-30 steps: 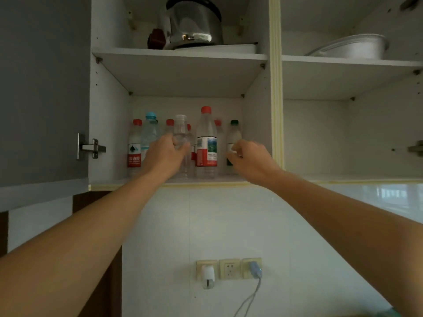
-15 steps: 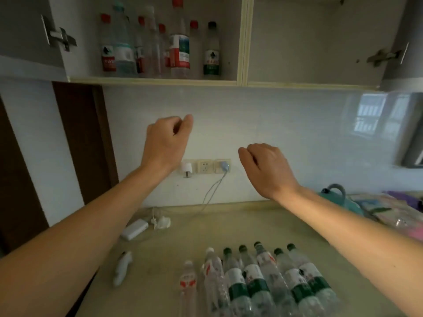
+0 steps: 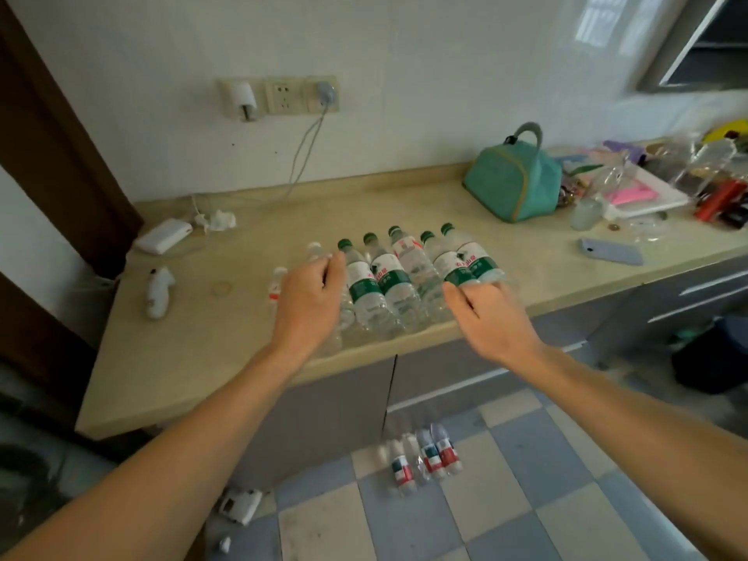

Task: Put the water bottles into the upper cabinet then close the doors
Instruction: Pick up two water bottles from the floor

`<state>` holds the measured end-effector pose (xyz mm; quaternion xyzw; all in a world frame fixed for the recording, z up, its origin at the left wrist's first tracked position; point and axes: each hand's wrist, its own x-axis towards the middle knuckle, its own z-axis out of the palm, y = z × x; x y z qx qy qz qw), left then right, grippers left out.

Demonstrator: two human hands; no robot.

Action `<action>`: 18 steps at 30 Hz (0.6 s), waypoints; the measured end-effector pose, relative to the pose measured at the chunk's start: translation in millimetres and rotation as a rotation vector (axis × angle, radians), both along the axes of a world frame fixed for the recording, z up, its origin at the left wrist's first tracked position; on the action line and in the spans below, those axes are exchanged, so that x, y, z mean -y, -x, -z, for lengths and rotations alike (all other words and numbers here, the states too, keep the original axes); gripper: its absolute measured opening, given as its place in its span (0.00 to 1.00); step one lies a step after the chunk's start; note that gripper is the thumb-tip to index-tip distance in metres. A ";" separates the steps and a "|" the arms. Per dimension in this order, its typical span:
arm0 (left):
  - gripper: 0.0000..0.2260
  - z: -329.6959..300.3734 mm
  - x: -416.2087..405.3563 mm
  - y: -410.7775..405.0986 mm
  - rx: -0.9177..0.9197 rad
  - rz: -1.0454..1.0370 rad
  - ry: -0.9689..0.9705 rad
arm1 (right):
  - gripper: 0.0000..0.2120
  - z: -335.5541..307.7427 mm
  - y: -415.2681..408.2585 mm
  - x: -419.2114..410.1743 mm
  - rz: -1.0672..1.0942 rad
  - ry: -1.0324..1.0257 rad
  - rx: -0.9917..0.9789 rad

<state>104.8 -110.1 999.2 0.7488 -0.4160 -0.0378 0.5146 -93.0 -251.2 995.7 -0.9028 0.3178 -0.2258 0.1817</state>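
1. Both hands are empty, fingers loose — left hand [image 3: 309, 293] and right hand [image 3: 483, 313] hover apart over the water bottles [image 3: 398, 285] lying in a row on the counter [image 3: 202, 338].
2. The bottles lie near the counter's edge — a careless grab could roll one off.

A beige counter [image 3: 526, 273] carries a row of water bottles [image 3: 398, 283] lying side by side near its front edge, a teal bag [image 3: 512, 184], a phone [image 3: 611, 251] and a white charger [image 3: 162, 235]. More bottles [image 3: 425, 459] lie on the checkered floor [image 3: 506, 500].
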 end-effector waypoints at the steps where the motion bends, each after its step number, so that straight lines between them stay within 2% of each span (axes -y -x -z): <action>1: 0.24 18.9 -0.2 11.4 -0.015 0.026 -0.030 | 0.27 18.8 11.2 1.5 0.002 -0.023 -0.042; 6: 0.19 124.8 8.7 55.7 -0.137 0.105 -0.212 | 0.17 129.4 52.9 22.6 0.067 -0.281 -0.238; 10: 0.13 230.8 33.0 91.8 -0.271 0.050 -0.334 | 0.09 245.6 83.0 52.7 0.093 -0.460 -0.374; 14: 0.09 352.6 56.9 125.2 -0.449 -0.013 -0.522 | 0.10 361.7 102.5 87.1 0.087 -0.559 -0.491; 18: 0.11 476.9 82.6 149.9 -0.527 -0.114 -0.637 | 0.12 485.6 117.2 110.4 0.021 -0.622 -0.549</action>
